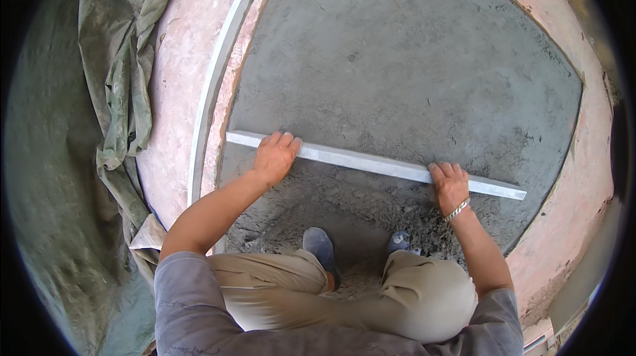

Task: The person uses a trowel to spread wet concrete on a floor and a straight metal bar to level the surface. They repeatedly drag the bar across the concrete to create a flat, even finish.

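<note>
A straight metal screed bar [368, 162] lies across the wet grey mortar [404, 58], its right end a little nearer to me. My left hand [277, 157] grips it close to its left end, fingers curled over the far edge. Toward the right end, my right hand [451, 187] has hold of the same bar, with a metal bracelet on the wrist. Beyond the bar the mortar looks fairly smooth. On my side of it the mortar is rough and lumpy, mostly in front of my right foot.
A long pale metal bar [215, 84] runs along the left edge on pinkish slabs [179, 58]. Crumpled green tarpaulin [122, 84] covers the far left. More pinkish slab [553, 256] borders the right. My shoes [320, 250] stand in the bed behind the bar.
</note>
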`<state>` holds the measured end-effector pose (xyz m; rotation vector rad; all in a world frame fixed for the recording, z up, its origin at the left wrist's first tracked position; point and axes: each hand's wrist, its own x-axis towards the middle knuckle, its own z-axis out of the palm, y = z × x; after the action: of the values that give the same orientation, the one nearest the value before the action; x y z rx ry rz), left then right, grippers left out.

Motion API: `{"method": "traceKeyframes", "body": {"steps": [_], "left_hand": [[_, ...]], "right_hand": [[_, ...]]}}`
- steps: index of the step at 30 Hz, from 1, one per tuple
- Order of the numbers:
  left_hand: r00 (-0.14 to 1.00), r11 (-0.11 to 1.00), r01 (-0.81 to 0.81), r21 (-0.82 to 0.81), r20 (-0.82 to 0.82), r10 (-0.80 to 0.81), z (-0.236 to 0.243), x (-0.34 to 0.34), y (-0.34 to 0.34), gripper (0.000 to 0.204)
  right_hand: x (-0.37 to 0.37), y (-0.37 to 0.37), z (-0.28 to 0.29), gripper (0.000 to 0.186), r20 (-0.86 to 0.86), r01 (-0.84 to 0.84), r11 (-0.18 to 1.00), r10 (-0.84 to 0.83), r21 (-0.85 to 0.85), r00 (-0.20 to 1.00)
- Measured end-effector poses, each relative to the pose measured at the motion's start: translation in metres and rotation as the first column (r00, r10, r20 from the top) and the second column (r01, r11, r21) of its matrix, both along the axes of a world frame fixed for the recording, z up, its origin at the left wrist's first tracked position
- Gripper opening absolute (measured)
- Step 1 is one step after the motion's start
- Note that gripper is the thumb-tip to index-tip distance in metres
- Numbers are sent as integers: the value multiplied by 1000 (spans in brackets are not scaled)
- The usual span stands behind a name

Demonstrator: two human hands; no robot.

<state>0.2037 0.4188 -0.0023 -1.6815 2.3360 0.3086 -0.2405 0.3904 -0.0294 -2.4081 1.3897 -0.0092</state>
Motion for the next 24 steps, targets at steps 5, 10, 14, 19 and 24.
{"method": "traceKeyframes", "body": {"steps": [5,10,14,19,24], "left_hand": [[991,940,20,341,118,-64,23,9,56,19],[998,996,-65,59,16,64,31,-3,-12,25],[996,996,-68,51,-56,70,46,-10,-84,30],[966,966,-247,74,-63,252,80,32,-75,36],[845,836,-530,143,178,505,151,120,23,39]], "right_hand": [[12,39,9,30,39,-110,981,105,161,994],[-7,-31,11,38,64,-20,1000,20,-1,998],[-16,-77,16,45,-24,15,1000,-15,-5,1000],[-5,-83,13,54,-103,29,999,-25,38,994],[9,-78,-2,55,173,0,999,9,-48,985]]}}
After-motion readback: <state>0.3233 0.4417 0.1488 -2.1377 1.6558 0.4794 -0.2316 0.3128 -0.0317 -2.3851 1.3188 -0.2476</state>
